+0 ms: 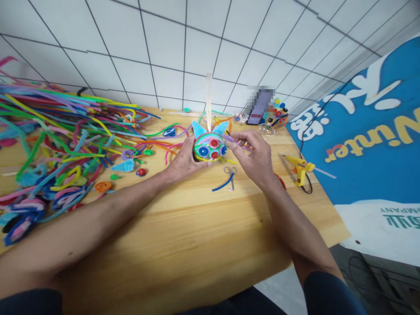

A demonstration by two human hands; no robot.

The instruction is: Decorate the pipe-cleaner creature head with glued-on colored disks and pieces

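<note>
My left hand (187, 159) is wrapped round the left side and underside of a round pipe-cleaner ornament (210, 146). The ornament has two light-blue pointed ears, dark-blue and red round coils on its front, and a pale ribbon (209, 100) rising from its top. Close to its right side, my right hand (254, 153) pinches a purple pipe cleaner (229, 138) between thumb and fingertips. Just below the ornament lie small scissors (232, 177) with a short blue pipe cleaner (223, 183) across them.
Loose pipe cleaners (65, 113) heap up on the left. A yellow glue gun (300, 168) with its cord lies right. A phone (260, 107) leans by the tiled wall, beside another colourful ornament (278, 113). A red coil (141, 172) and an orange coil (103, 187) lie left of my hands.
</note>
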